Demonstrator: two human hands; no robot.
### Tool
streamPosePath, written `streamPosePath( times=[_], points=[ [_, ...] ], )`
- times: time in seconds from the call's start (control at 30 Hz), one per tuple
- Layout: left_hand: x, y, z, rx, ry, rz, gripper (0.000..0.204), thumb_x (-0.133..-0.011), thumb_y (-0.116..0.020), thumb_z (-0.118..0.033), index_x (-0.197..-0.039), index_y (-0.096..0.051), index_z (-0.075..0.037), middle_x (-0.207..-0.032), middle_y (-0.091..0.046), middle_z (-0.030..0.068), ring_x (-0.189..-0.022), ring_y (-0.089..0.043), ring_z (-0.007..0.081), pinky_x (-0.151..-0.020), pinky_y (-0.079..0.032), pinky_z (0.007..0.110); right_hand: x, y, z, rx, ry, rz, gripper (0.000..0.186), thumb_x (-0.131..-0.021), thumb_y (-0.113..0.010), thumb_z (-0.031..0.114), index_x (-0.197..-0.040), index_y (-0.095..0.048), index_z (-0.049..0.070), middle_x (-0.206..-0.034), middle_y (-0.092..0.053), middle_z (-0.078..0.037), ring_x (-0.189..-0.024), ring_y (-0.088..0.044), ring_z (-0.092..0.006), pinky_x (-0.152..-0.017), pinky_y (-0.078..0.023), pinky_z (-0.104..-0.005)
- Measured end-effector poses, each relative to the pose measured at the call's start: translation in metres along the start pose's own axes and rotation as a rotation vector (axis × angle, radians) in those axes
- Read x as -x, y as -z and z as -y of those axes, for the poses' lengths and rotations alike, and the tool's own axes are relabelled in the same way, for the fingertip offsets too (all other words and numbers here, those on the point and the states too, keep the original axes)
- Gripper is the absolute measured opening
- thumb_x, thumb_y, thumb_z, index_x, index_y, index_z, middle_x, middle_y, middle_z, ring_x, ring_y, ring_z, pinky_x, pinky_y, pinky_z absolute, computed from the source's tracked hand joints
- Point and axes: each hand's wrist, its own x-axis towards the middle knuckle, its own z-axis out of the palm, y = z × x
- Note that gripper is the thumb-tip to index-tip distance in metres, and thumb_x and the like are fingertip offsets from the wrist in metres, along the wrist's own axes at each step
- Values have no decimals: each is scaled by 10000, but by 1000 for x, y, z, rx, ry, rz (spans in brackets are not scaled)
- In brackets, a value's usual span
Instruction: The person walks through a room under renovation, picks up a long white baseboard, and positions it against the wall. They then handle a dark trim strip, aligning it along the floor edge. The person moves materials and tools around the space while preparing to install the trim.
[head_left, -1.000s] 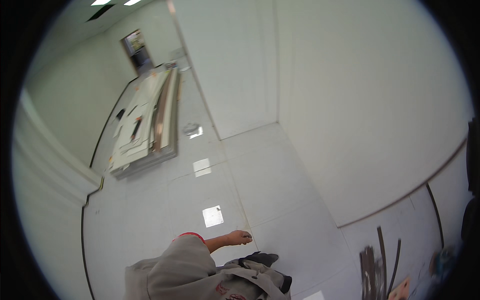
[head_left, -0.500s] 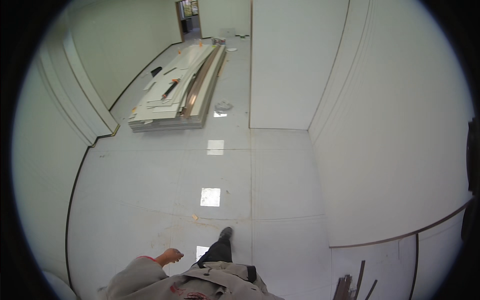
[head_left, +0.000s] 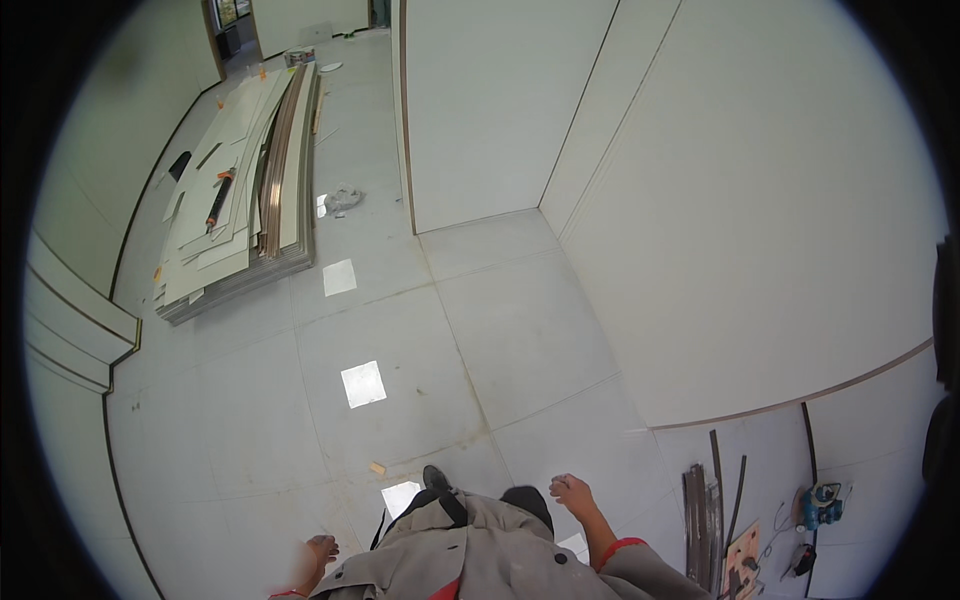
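Note:
My left hand (head_left: 322,550) hangs low at my left side, its fingers loosely curled; its edge is slightly blurred. I see nothing in it. On the other side my right hand (head_left: 570,492) is held out in front of my right hip, fingers curled in and no object showing. Both hands are over the pale tiled floor and touch nothing that I can see. Between them my grey jacket (head_left: 440,550) covers my body, and a dark shoe (head_left: 433,478) shows in front of it.
A stack of white panels (head_left: 245,180) lies far left, with a black-and-orange caulking gun (head_left: 218,200) on top. A crumpled plastic bag (head_left: 343,198) is beside it. White wall panels (head_left: 760,200) stand at right. Dark strips (head_left: 700,520) and a teal power tool (head_left: 822,507) lie near right.
My view has swung to the right, so the panel stack sits farther left. My right hand has come into view, and more tools show at the lower right.

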Motion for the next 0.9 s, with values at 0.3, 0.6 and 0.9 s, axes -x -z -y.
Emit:
streamPosePath(
  times=[0.3,0.6,0.9],
  points=[
    [-158,69,-206,6,-199,-53,280,-904,-599,-254,-1046,-652,-20,-898,-671,59,-803,-645,154,-685,-512,306,-89,-55,33,-12,-335,69,252,-892,-543,204,-982,-662,1,-859,-689,-99,-729,-676,-204,-628,-554,-318],
    [-218,128,-306,309,-17,-187,320,-911,-606,-274,-1092,-633,-12,-908,-664,75,-804,-639,175,-677,-503,321,-389,-85,241,472,-24,253,145,-865,-586,110,-951,-647,12,-884,-687,-115,-785,-668,-193,-610,-536,-325],
    [-320,119,-289,587,104,-261,309,-898,-657,-220,-1071,-655,36,-877,-703,124,-757,-669,201,-678,-546,333,-604,-264,719,175,335,216,261,-945,-555,225,-1082,-624,14,-968,-681,-76,-878,-649,-158,-750,-525,-299]
  ],
)
